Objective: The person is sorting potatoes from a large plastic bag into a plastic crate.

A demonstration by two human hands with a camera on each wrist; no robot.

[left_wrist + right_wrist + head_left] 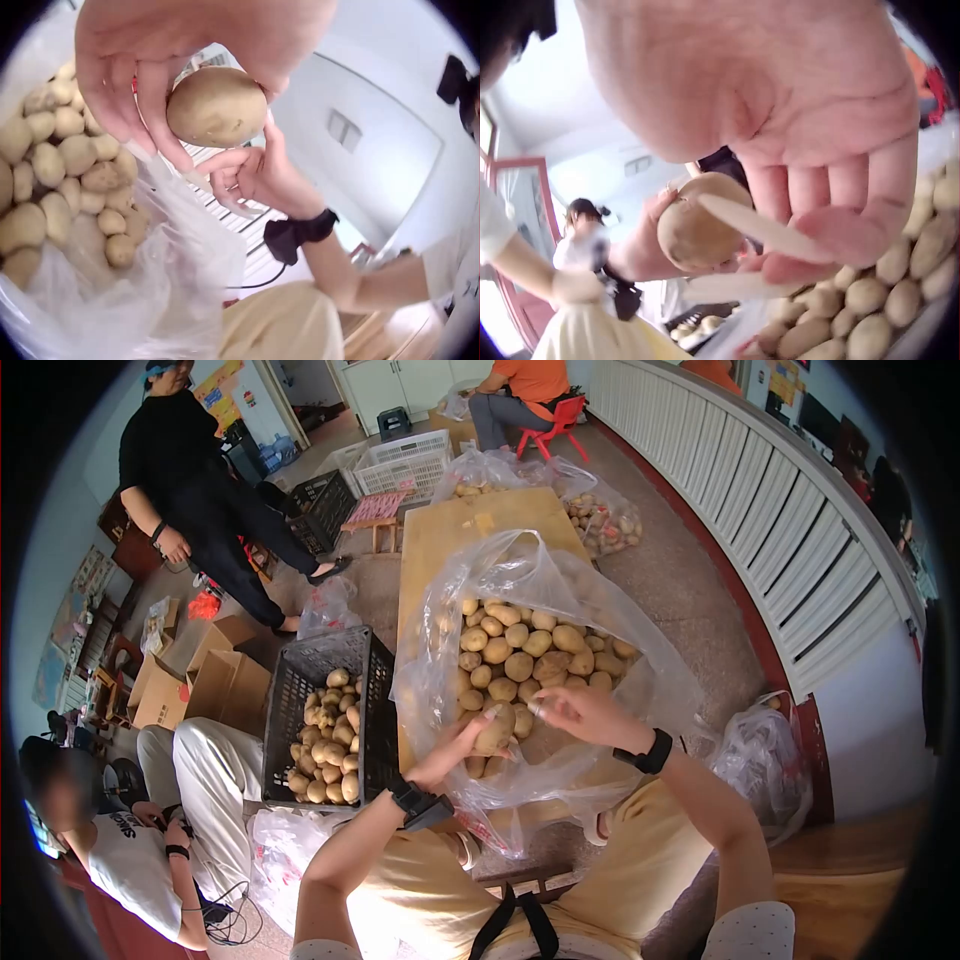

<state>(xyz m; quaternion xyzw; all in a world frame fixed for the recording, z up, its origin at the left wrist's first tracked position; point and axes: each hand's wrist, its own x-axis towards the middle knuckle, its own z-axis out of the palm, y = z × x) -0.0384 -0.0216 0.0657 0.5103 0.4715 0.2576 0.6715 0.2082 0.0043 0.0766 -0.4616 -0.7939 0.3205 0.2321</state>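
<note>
My left hand point(457, 751) grips a large tan potato point(495, 731) over the near side of an open clear plastic bag point(560, 575). In the left wrist view the potato point(217, 107) sits between the thumb and fingers. Close to its right, my right hand point(590, 717) has its fingers loosely bent and nothing in them. Long pale nails point(761, 227) overlap the potato point(703, 222) in the right wrist view. Many loose potatoes point(520, 666) fill the bag behind both hands.
The bag lies on a wooden table point(425, 550). A black crate point(376, 690) of potatoes stands at its left. Beyond are more bagged potatoes point(602, 525), cardboard boxes point(228, 685) and white crates point(405, 463). One person sits at lower left, another stands at upper left. A white railing point(745, 490) runs along the right.
</note>
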